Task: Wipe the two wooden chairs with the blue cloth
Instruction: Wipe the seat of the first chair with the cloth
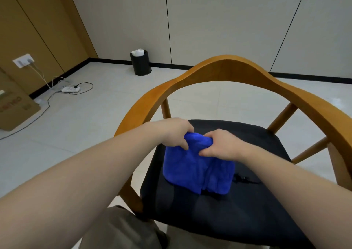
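— Where do we have the blue cloth (pixel 198 172)?
— Between our hands. Our left hand (pixel 174 132) and right hand (pixel 220 144) each curl their fingers round its top edge, close beside each other.
— And the rest?
— It drapes below our hands onto the black seat (pixel 247 210) of the wooden chair (pixel 228 66).

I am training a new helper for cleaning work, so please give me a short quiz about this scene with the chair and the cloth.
1. True or false: the left hand and the right hand both grip the blue cloth.
2. The cloth's lower part rests on: A the floor; B the black seat; C the wooden armrest.
3. What stands by the far wall?
Key: 1 true; 2 B; 3 a black bin.
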